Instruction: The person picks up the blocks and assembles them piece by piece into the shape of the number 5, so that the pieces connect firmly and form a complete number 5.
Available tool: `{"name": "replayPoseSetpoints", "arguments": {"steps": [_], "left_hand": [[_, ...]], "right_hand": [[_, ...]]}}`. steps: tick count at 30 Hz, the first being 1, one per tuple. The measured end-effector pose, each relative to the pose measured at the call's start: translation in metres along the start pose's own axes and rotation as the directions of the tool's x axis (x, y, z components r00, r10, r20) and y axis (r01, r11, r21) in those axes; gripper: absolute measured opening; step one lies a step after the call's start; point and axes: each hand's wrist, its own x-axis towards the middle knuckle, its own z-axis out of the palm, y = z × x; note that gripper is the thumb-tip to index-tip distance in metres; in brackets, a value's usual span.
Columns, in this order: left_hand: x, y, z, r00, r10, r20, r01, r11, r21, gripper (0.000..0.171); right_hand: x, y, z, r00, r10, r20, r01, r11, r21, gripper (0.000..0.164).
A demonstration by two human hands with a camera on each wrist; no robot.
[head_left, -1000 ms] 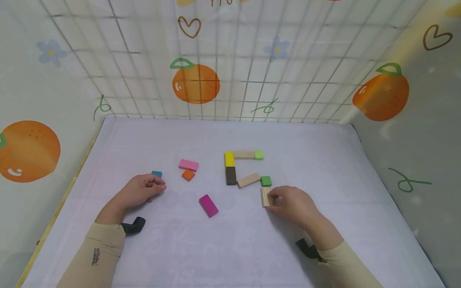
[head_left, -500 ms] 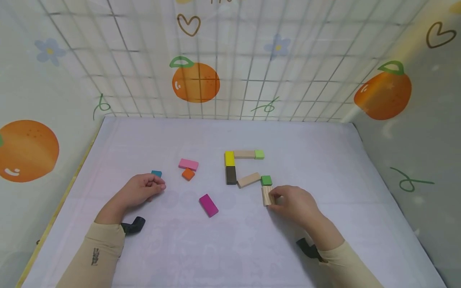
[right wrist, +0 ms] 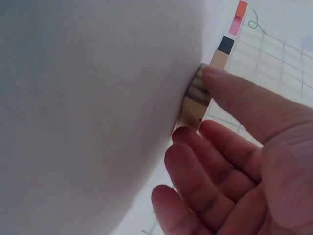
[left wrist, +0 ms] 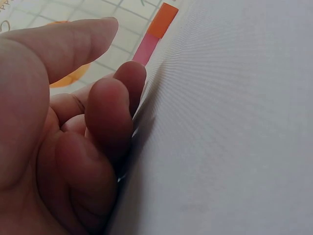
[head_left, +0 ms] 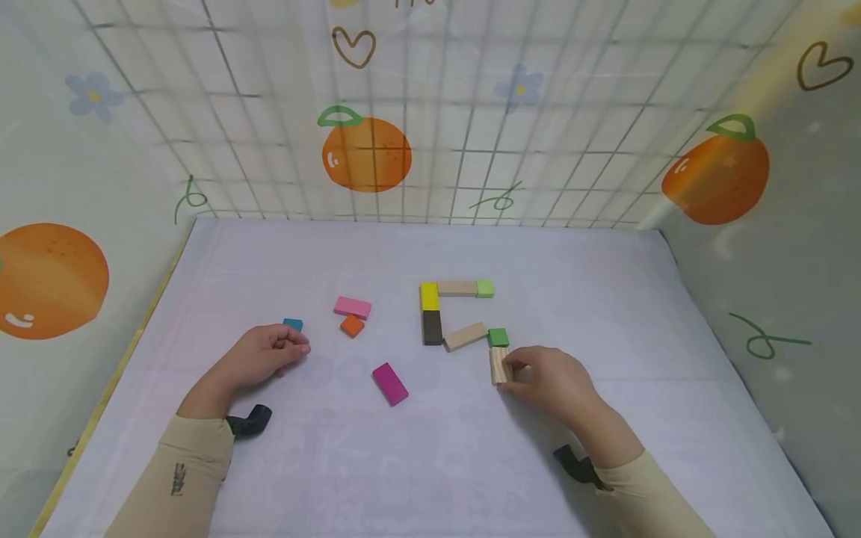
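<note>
My right hand (head_left: 551,381) pinches a striped natural-wood block (head_left: 499,365) between thumb and fingers, low at the tabletop. The block's far end is right at a green cube (head_left: 498,337). From that cube a plain wooden block (head_left: 465,336) slants toward a dark brown block (head_left: 432,327). Beyond the brown one lie a yellow block (head_left: 429,297), another plain wooden block (head_left: 457,288) and a light green cube (head_left: 485,288) in a bent row. My left hand (head_left: 265,355) rests on the table with loosely curled fingers and holds nothing; a blue block (head_left: 292,324) shows partly behind it.
Between the hands lie a magenta block (head_left: 390,384), a pink block (head_left: 353,307) and an orange block (head_left: 352,326). The white-covered table (head_left: 430,463) meets a curtain over a wire grid (head_left: 464,164) at the back.
The striped block in my right hand has shifted slightly away and to the right, up to the green cube, during the first half second. My left hand has stayed still.
</note>
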Motion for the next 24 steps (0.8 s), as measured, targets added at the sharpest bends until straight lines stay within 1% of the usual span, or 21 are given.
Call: {"name": "replayPoseSetpoints", "arguments": {"steps": [7,11,14,17,18,21,22,24], "left_hand": [[-0.002,0.005,0.001,1.000,-0.011,0.019,0.011,1.000,0.004,0.033],[-0.008,0.015,0.004,0.998,-0.024,0.060,0.023,1.000,0.018,0.036],[-0.016,0.030,0.010,0.994,-0.044,0.101,0.037,0.997,0.069,0.037],[-0.024,0.048,0.017,0.992,-0.042,0.121,0.026,0.991,0.130,0.039],[-0.027,0.055,0.021,0.992,-0.050,0.115,0.033,0.989,0.143,0.039],[-0.033,0.076,0.032,0.995,-0.028,0.092,0.009,0.980,0.199,0.038],[-0.034,0.084,0.037,0.996,-0.021,0.081,0.002,0.973,0.230,0.037],[-0.034,0.099,0.049,0.999,-0.017,0.049,0.000,0.948,0.320,0.036]], "right_hand": [[-0.005,0.002,-0.003,1.000,0.020,0.006,-0.020,1.000,0.012,0.037],[-0.007,0.005,-0.010,0.998,0.052,0.021,-0.052,0.998,0.037,0.043],[-0.008,0.009,-0.014,0.998,0.061,0.030,-0.063,0.996,0.064,0.042],[-0.006,0.013,-0.018,0.997,0.064,0.048,-0.068,0.994,0.089,0.040],[-0.006,0.015,-0.019,0.996,0.071,0.058,-0.076,0.992,0.096,0.040],[-0.004,0.021,-0.026,0.986,0.110,0.128,-0.124,0.986,0.111,0.047],[-0.004,0.024,-0.028,0.980,0.121,0.156,-0.140,0.984,0.115,0.051],[-0.002,0.030,-0.034,0.971,0.136,0.197,-0.163,0.978,0.127,0.056]]}}
